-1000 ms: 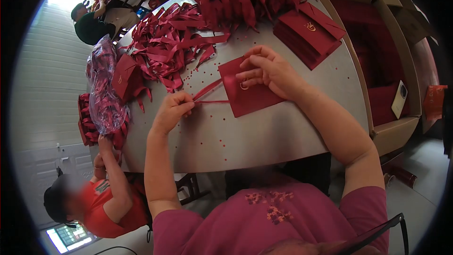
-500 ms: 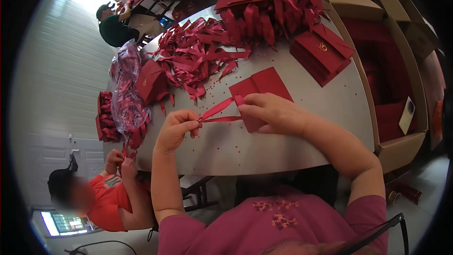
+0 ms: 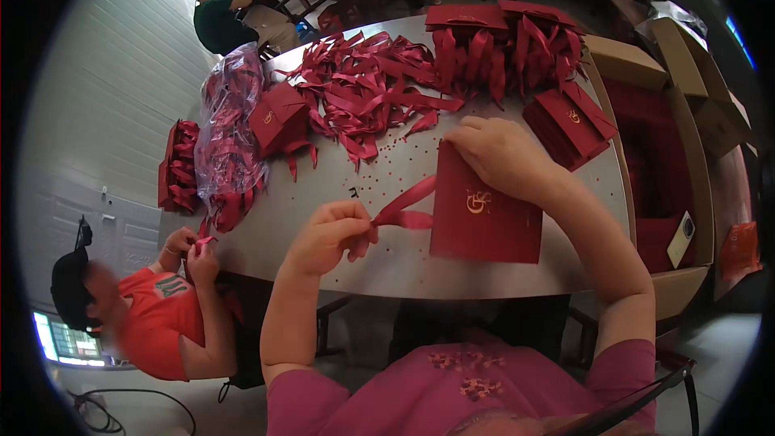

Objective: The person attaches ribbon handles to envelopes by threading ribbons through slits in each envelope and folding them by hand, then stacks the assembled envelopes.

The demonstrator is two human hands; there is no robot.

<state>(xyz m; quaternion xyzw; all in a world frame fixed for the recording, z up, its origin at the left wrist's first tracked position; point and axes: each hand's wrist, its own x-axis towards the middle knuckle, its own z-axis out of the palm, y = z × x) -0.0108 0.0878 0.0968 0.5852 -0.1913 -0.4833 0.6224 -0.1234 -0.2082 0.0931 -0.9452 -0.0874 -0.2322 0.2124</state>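
A flat, rectangular red bag (image 3: 496, 230) with a gold emblem is at the near side of the smooth grey bench (image 3: 379, 270), its glossy ribbon (image 3: 410, 202) looped leftward. Beyond lie tangled ribbons (image 3: 371, 85) and stacked bags (image 3: 569, 125); an open cardboard carton (image 3: 682, 278) stands right. The left hand (image 3: 335, 236) pinches the ribbon's end, fingers curled; the right hand (image 3: 504, 157), forearm angled inward, closes its fingers on the bag's far edge.

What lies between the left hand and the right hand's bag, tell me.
Head view: red ribbon runs from the left hand to the bag.
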